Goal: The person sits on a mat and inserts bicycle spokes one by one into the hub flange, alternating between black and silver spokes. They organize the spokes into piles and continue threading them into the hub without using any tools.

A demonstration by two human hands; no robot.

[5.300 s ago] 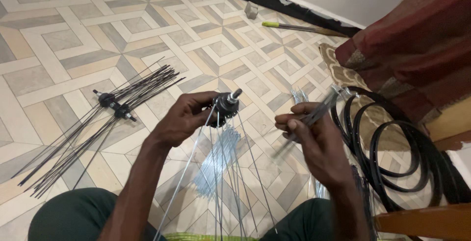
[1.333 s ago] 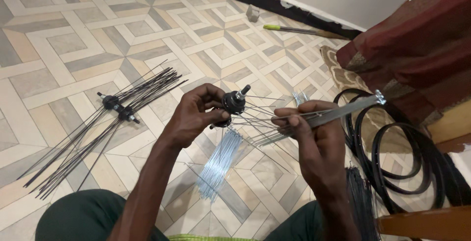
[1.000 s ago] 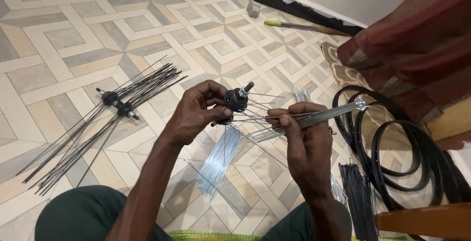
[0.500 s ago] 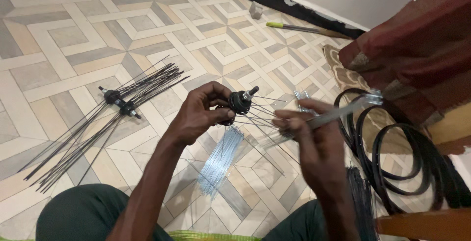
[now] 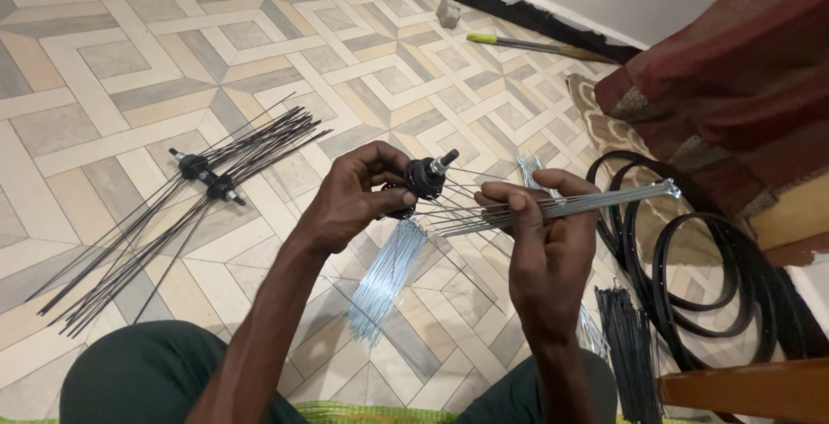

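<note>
A patterned tile floor point(image 5: 104, 61) is spread below, with black rims point(image 5: 734, 277) stacked at the right beside a red cushion point(image 5: 743, 70). On the left, a laced hub with black spokes point(image 5: 203, 178) lies fanned out on the floor. A loose bundle of silver spokes point(image 5: 389, 273) lies on the floor between the knees, and a black bundle point(image 5: 630, 346) near the right knee. The left hand point(image 5: 350, 199) is closed around a black hub point(image 5: 426, 178), held up above the floor. The right hand point(image 5: 540, 247) is shut on a bunch of spokes point(image 5: 587, 204), their ends aimed at the hub. Lacing appears to be the step in hand: a few spokes are already seated. A steady hub and one spoke singled out and lined up with a free flange hole would be called for next.
</note>
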